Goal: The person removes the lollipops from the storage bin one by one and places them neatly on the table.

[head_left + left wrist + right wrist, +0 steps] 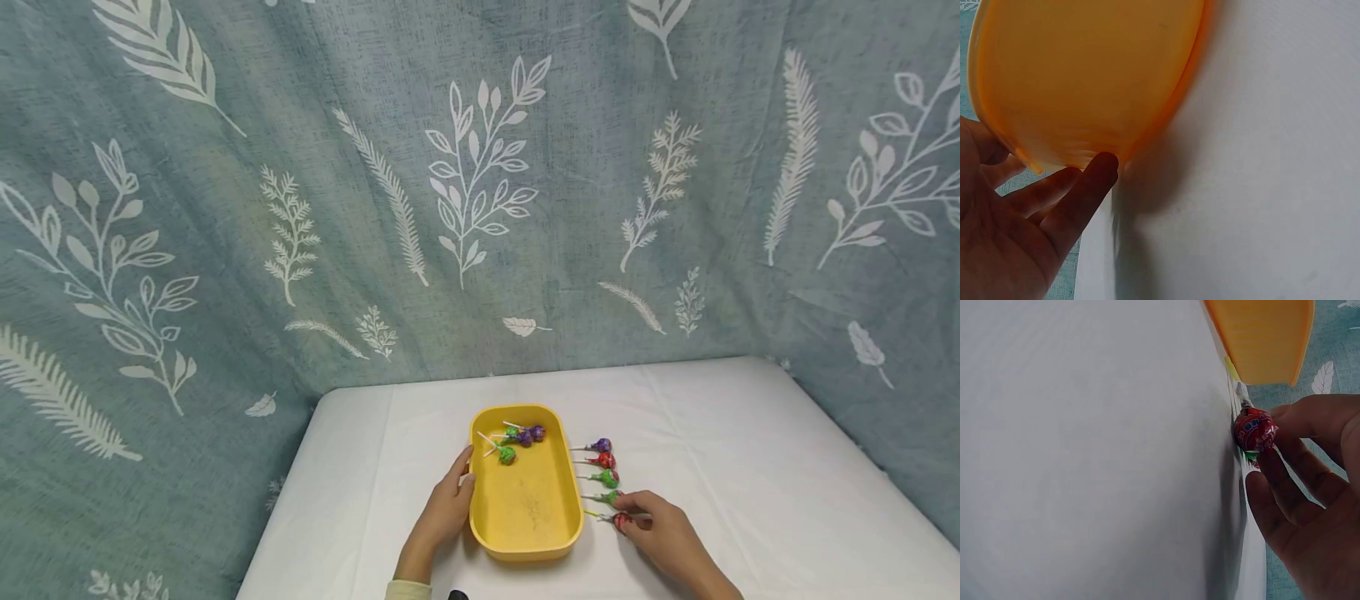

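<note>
A yellow tray [525,517] lies on the white table with several wrapped lollipops, green ones [507,455] and purple ones [537,432], in its far part. My left hand [446,507] rests its fingers against the tray's left side; in the left wrist view the fingertips [1106,164] touch the tray wall. Right of the tray, several lollipops lie in a row, sticks toward the tray. My right hand [663,532] pinches the head of the nearest one, a red lollipop [1254,429] with a yellow-ended stick. Beside its fingers lies a green lollipop [611,497].
Farther along the row lie another green lollipop [607,478], a red lollipop [604,460] and a purple lollipop [602,446]. The white tablecloth [720,450] spreads around the tray. A teal curtain [480,333] with white leaves hangs behind and at the sides.
</note>
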Tool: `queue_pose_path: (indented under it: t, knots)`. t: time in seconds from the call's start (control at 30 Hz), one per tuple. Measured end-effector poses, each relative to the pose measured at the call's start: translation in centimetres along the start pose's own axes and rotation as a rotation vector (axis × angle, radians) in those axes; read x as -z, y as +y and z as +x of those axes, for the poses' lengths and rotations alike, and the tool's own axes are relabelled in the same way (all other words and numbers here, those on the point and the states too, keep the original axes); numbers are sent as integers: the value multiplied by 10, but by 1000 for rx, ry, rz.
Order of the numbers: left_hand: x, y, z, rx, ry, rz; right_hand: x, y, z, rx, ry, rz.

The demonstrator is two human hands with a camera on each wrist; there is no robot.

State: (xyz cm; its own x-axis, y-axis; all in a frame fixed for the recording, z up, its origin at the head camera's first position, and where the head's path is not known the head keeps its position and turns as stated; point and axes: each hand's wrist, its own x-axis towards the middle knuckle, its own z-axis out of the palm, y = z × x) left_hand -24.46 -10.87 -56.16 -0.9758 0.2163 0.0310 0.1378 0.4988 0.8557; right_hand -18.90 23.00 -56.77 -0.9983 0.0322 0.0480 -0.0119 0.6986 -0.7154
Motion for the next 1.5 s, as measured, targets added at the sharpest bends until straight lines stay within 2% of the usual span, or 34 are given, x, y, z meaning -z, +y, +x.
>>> queue_pose_path:
  t: [0.2, 0.43, 0.67, 0.83, 1.17, 1.5]
  knots:
    - [0, -1, 0, 8, -3, -11, 5, -2, -3, 23, 28, 37]
    - [0, -2, 0, -9, -3, -6, 14, -11, -1, 5, 21, 55]
    - [-1, -3, 0, 0, -1, -13, 20, -27, 8, 63, 34, 43]
    - [-1, -3, 0, 5, -3, -14, 18, -39, 15, 96, 74, 60]
    - [2, -2, 1, 10, -8, -16, 13, -59, 32, 230, 124, 134]
    - [1, -2, 0, 3, -10, -26, 5, -82, 44, 236, 110, 116]
